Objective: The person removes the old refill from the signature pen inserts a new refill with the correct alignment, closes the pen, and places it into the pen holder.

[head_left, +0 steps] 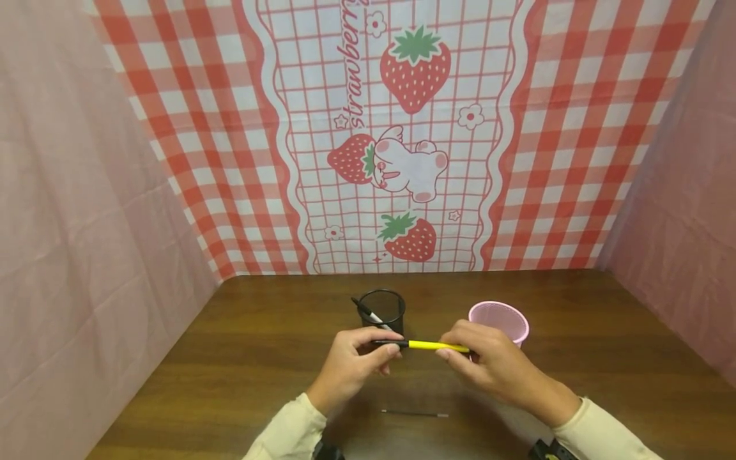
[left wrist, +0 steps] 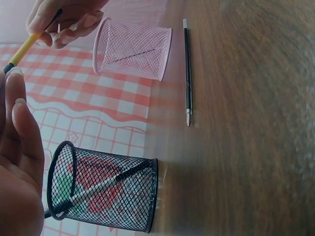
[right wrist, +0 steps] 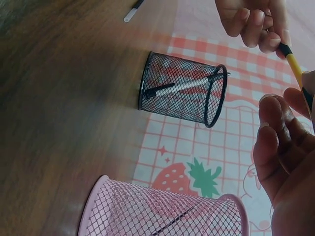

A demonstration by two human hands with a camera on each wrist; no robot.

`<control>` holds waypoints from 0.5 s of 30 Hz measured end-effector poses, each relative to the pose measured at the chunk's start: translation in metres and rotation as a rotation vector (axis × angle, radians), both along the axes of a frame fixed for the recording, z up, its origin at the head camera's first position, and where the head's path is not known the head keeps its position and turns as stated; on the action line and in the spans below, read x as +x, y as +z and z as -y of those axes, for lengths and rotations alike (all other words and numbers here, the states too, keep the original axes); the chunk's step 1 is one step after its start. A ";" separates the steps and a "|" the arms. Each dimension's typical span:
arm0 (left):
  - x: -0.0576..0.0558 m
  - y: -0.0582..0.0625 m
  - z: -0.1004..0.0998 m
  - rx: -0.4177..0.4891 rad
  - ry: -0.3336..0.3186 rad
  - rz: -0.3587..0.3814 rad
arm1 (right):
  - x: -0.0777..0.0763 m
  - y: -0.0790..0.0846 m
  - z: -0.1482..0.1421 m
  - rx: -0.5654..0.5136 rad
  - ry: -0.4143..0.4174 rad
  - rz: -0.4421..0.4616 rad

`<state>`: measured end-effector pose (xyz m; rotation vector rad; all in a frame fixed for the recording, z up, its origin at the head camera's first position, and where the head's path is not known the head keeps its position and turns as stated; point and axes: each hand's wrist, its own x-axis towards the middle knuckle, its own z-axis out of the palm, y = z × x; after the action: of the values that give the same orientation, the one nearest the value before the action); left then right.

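Note:
A yellow pen with black ends is held level between both hands above the table. My left hand pinches its black end between thumb and fingers, while my right hand pinches the yellow barrel near the other end. Behind the left hand stands a black mesh pen cup with a black-and-white pen leaning inside. Partly covered by the right hand is a pink mesh pen cup; a thin dark stick shows through its mesh. A slim pen refill lies on the table below the hands.
The brown wooden table meets a red-and-white checked strawberry cloth at its back edge. Pink cloth hangs at the left, and more hangs at the right.

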<state>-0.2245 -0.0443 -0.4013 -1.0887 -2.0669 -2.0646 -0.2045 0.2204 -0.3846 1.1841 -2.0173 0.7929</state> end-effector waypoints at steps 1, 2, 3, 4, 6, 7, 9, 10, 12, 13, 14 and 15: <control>0.000 0.000 0.000 -0.001 0.001 -0.003 | 0.000 0.000 0.000 0.001 -0.004 0.003; 0.000 0.000 0.000 -0.004 0.000 -0.006 | 0.000 0.000 0.000 0.002 -0.006 0.003; -0.001 0.000 -0.001 -0.007 0.000 -0.009 | 0.000 0.000 0.000 0.003 -0.011 0.007; -0.001 0.000 -0.001 -0.010 0.000 -0.013 | 0.000 0.000 -0.001 0.003 -0.012 0.012; 0.000 0.000 -0.002 -0.013 -0.003 -0.018 | -0.001 -0.001 -0.001 0.003 -0.008 0.019; 0.000 0.000 -0.002 -0.014 -0.004 -0.022 | -0.001 -0.001 -0.001 0.002 -0.006 0.023; 0.000 0.000 -0.002 -0.016 -0.002 -0.025 | -0.001 -0.001 -0.001 -0.001 -0.003 0.035; 0.000 -0.001 -0.002 -0.017 0.001 -0.028 | -0.001 -0.001 -0.001 -0.002 -0.002 0.041; 0.000 -0.001 -0.001 -0.016 0.007 -0.032 | 0.000 -0.002 -0.001 -0.004 -0.007 0.048; 0.000 -0.001 -0.001 -0.014 0.010 -0.033 | 0.000 -0.001 -0.001 0.000 -0.012 0.053; 0.000 -0.001 -0.001 -0.012 0.012 -0.032 | 0.000 -0.001 -0.001 0.003 -0.016 0.059; -0.001 -0.002 -0.001 -0.010 0.011 -0.033 | 0.001 0.000 -0.001 0.008 -0.020 0.063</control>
<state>-0.2251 -0.0428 -0.4028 -1.1026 -2.0652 -2.0200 -0.2037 0.2217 -0.3846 1.1547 -2.0820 0.8230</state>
